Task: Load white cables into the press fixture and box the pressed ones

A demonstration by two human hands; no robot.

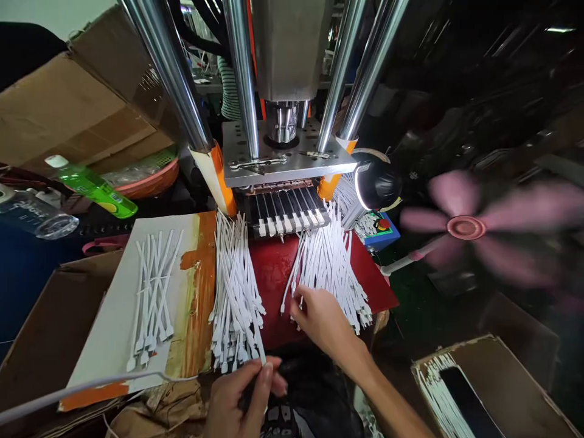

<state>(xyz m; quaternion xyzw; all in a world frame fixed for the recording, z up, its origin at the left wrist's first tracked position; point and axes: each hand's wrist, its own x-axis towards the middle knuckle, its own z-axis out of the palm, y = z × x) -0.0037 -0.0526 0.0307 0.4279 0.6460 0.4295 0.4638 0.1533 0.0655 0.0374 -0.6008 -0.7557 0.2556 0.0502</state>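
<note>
My left hand (246,395) is at the bottom centre, fingers pinched on the end of a white cable piece (260,354) at the near end of the middle pile of white cable pieces (235,292). My right hand (322,316) reaches onto the right pile of white cable pieces (331,261) on the red mat (274,274), fingers curled on a few strands at its left edge. Behind both piles stands a metal press with a mould (287,216) holding a row of cable ends.
A white board (114,316) on the left carries a smaller bunch of cable pieces (152,292). Green bottle (91,185), clear bottle (36,213) and cardboard boxes lie at left. A spinning pink fan (465,228) is at right. A cardboard box (483,389) with more pieces sits bottom right.
</note>
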